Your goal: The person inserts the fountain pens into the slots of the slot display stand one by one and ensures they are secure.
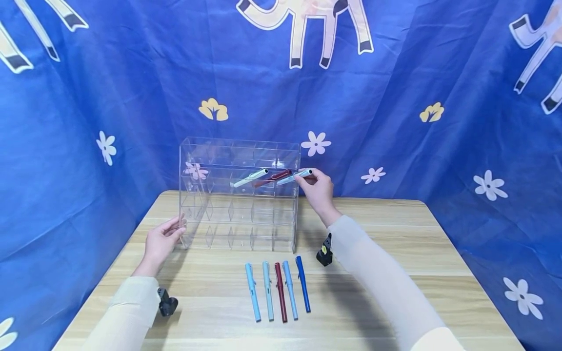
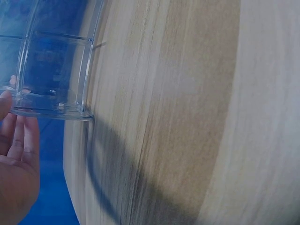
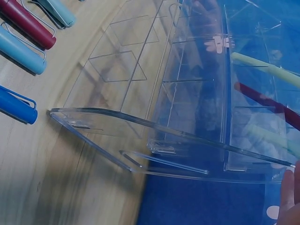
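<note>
A clear acrylic pen rack point(image 1: 239, 197) with stepped tiers of compartments stands upright on the table. On its left side wall, my left hand point(image 1: 161, 240) grips the edge; in the left wrist view the thumb is on one side of the wall and the fingers point(image 2: 31, 140) on the other. At the rack's upper right, my right hand point(image 1: 318, 192) pinches a light blue pen point(image 1: 287, 179), which lies slanted at a compartment. Left of it, a dark red pen point(image 1: 273, 178) and a pale mint pen point(image 1: 250, 178) lean in the same tier. Most right fingers are hidden in the right wrist view.
In front of the rack, several capped pens lie side by side on the wooden table point(image 1: 210, 292): light blue point(image 1: 252, 292), pale teal point(image 1: 268, 291), dark red point(image 1: 281, 292), another light blue point(image 1: 290, 290) and dark blue point(image 1: 303, 284). A blue patterned curtain point(image 1: 377, 97) surrounds the table.
</note>
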{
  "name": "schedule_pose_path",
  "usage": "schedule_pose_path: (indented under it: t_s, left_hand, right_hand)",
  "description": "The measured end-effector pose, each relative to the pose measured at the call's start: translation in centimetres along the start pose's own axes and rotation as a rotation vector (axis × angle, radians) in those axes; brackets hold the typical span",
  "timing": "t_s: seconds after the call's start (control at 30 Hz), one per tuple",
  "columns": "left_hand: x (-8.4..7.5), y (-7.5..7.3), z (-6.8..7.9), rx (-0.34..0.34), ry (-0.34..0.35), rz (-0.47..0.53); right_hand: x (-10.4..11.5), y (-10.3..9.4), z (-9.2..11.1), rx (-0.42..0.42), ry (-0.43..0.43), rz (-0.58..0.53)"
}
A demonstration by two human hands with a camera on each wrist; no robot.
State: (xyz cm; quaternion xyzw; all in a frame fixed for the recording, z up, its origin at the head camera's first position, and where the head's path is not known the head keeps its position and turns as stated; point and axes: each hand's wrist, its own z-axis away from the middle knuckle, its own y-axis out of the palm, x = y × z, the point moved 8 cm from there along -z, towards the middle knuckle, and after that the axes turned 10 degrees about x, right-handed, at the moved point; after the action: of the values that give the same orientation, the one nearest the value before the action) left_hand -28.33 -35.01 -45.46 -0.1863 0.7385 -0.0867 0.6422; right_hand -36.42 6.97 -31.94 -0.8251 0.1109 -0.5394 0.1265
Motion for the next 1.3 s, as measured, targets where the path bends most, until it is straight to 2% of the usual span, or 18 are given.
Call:
schedule_pose_path:
  t_s: [0.43, 0.77, 0.97, 1.3]
  left_hand:
    - [0.0, 0.0, -0.2, 0.002, 0.012, 0.017]
    - [-0.1, 0.0, -0.1, 0.003, 0.011, -0.013]
    - [0.0, 0.0, -0.1, -0.011, -0.003, -0.008]
    - [-0.1, 0.1, 0.0, 0.009, -0.015, 0.009]
  right_hand:
    - [0.0, 0.1, -0.5, 0.018, 0.031, 0.138]
    - [-0.5, 0.6, -0.9, 0.058, 0.061, 0.118]
    - [-0.5, 0.4, -0.7, 0.076, 0.038, 0.036]
    - [0.3, -1.2, -0.8, 0.070, -0.076, 0.052]
